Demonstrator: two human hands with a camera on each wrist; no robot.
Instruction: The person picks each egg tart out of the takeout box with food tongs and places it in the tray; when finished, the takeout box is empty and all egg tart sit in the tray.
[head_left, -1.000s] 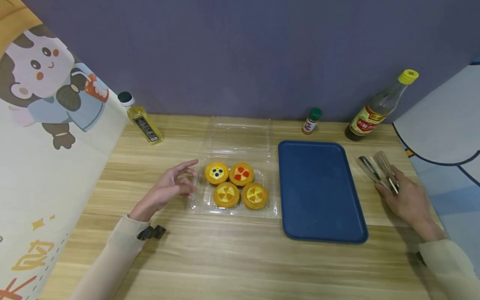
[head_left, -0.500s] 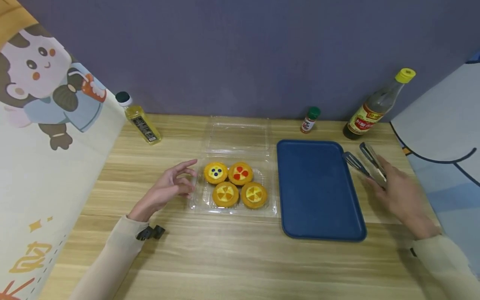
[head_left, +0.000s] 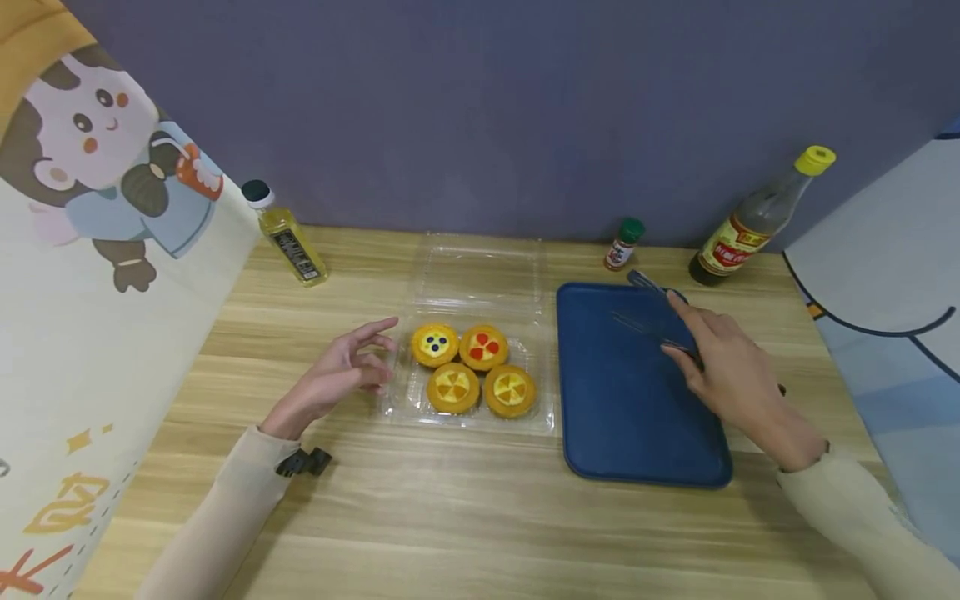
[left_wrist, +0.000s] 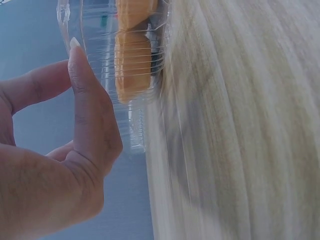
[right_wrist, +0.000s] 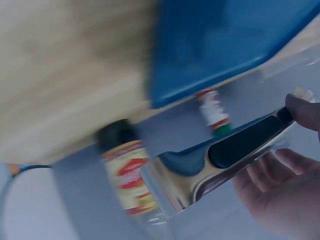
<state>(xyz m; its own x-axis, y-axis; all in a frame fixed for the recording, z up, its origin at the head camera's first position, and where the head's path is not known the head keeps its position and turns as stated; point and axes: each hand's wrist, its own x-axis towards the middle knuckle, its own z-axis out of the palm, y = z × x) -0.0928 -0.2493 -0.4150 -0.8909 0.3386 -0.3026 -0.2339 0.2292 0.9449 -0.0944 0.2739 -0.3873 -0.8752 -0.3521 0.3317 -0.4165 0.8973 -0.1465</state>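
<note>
My right hand (head_left: 738, 371) holds a pair of metal food tongs (right_wrist: 245, 142) with black grip pads. The tongs are spread above the blue tray (head_left: 637, 442), tips pointing left. My left hand (head_left: 330, 379) is at the left edge of a clear plastic container (head_left: 408, 415), fingers loosely bent; thumb and fingers seem to touch its rim. Inside the container sit several egg tarts: one with blue dots (head_left: 433, 345), one with red pieces (head_left: 483, 347), and two with yellow-orange wedges, the left one (head_left: 453, 387) and the right one (head_left: 510, 390).
The container's lid (head_left: 480, 275) lies folded back toward the wall. Behind stand an oil bottle (head_left: 292, 246) at left, a small green-capped spice jar (head_left: 623, 243), and a tall yellow-capped sauce bottle (head_left: 742, 237) at right. All rest on a wooden table (head_left: 450, 517).
My right hand has lifted the tongs from the table at the tray's right and carried them left over the tray, spread. My left hand stays at the container's edge.
</note>
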